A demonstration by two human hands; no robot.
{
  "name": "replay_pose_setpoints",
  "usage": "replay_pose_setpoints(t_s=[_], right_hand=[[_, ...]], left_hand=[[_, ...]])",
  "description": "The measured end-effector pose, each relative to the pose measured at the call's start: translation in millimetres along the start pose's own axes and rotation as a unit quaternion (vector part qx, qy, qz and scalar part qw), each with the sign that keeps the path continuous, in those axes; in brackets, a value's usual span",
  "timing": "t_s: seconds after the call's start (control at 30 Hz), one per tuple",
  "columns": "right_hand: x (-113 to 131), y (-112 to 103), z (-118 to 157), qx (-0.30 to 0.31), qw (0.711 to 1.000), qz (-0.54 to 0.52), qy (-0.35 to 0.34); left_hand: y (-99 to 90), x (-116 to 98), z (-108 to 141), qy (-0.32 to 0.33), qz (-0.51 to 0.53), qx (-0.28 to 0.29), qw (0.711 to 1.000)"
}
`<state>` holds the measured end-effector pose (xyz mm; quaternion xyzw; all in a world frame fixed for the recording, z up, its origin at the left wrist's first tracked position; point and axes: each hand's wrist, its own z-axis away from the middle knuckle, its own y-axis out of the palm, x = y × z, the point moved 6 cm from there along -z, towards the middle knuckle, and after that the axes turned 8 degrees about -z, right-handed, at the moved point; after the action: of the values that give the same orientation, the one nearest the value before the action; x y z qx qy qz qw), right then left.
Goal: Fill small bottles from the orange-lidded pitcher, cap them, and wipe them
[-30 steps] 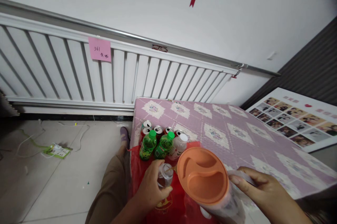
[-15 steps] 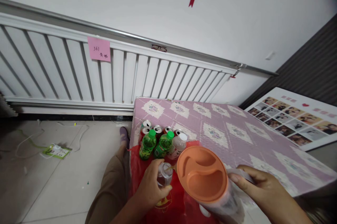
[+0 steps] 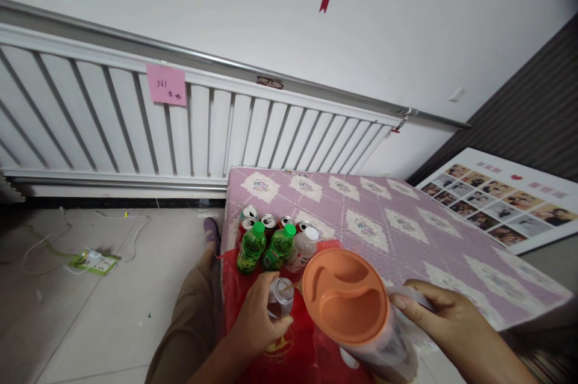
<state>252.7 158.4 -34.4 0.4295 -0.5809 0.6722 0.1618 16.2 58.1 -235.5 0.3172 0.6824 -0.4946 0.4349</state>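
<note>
My left hand is wrapped round a clear plastic bottle whose open mouth faces up. My right hand grips the handle of a translucent pitcher with an orange lid. The pitcher is tilted to the left, and a thin brownish stream runs from its spout into the bottle mouth. Behind the bottle stand two green bottles with green caps and a pale bottle with a white cap. Several drink cans sit at the back of this group.
A red plastic bag lies under the bottles on a bed with a purple patterned cover. A white radiator runs along the wall. A power strip with cables lies on the floor at left; a photo board leans at right.
The view has shifted very slightly. Both hands keep their hold on the bottle and the pitcher, and the stream still runs between them.
</note>
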Motion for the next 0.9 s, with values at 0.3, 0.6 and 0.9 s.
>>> replay_pose_setpoints(t_s=[0.3,0.6,0.9], right_hand=[[4,0,0,0.005,1.0,-0.003,-0.013],[11,2,2,-0.016,0.999,-0.02,-0.025],[17,1,0,-0.009,0.999,-0.009,-0.034]], left_hand=[[-0.7,0,1,-0.008,-0.008,0.004,1.0],[-0.7,0,0,0.0,-0.006,-0.001,1.0],[-0.4,0,-1,0.001,-0.006,-0.004,1.0]])
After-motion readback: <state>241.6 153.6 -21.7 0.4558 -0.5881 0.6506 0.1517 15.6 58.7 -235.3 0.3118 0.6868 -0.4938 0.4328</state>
